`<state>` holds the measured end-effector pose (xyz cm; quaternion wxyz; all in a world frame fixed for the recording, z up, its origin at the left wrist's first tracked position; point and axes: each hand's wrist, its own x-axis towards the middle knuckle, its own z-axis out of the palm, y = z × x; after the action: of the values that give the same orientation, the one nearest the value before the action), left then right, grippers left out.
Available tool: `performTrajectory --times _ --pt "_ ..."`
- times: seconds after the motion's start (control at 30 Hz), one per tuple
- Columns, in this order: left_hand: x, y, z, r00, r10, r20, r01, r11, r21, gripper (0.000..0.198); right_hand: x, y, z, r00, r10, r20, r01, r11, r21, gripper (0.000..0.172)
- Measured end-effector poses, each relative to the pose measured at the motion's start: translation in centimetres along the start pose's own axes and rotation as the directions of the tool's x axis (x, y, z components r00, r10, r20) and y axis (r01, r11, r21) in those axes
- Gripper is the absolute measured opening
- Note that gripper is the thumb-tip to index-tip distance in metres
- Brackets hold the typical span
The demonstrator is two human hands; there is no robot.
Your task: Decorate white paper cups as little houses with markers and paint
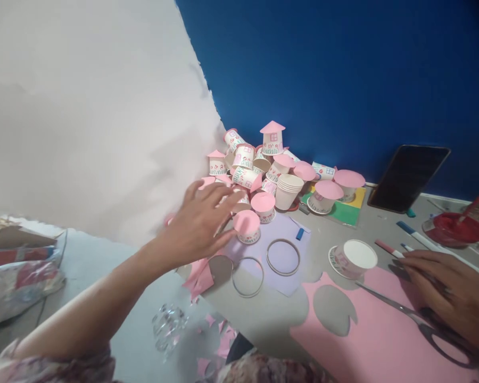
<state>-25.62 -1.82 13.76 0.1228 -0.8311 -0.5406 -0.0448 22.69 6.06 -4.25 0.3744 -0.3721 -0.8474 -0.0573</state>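
Note:
My left hand [201, 223] is open, its fingers spread above the left side of a pile of decorated paper cups [244, 157]. These cups wear pink paper cone roofs and have drawn windows, flowers and grass. Just past my left fingertips stands a pink-topped cup [247, 226]. My right hand [451, 298] lies open at the right, its fingertips by a red marker [388, 249] and a blue-tipped marker [407, 247]. Scissors [409, 314] lie partly under that hand, on pink paper [367, 346] with round cutouts. An upside-down drawn cup [359, 255] stands near the scissor tips.
Two bangles [283, 272] lie on and beside a lilac sheet [273, 231]. A stack of plain paper cups [288, 191] stands before the pile. At the right are a phone [409, 178] leaning on the blue wall and a red tub [455, 230]. Paper scraps [225, 340] litter the floor.

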Motion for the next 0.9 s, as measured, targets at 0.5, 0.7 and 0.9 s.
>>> performTrajectory --times 0.5,0.7,0.9 --pt "-5.4 9.4 10.7 0.69 -0.704 -0.167 0.562 0.667 -0.49 0.082 0.0 -0.5 0.6 1.0 0.003 -0.016 -0.001 0.997 0.077 0.016" --pt "-6.1 12.7 10.9 0.787 -0.578 -0.214 0.463 0.784 -0.413 0.038 0.5 -1.4 0.6 1.0 0.007 -0.026 -0.005 0.995 0.096 0.015" --pt "-4.4 16.0 11.8 0.878 -0.469 -0.096 0.408 0.838 -0.362 0.045 1.0 -2.0 0.5 0.998 0.052 -0.019 -0.049 0.99 0.134 0.014"
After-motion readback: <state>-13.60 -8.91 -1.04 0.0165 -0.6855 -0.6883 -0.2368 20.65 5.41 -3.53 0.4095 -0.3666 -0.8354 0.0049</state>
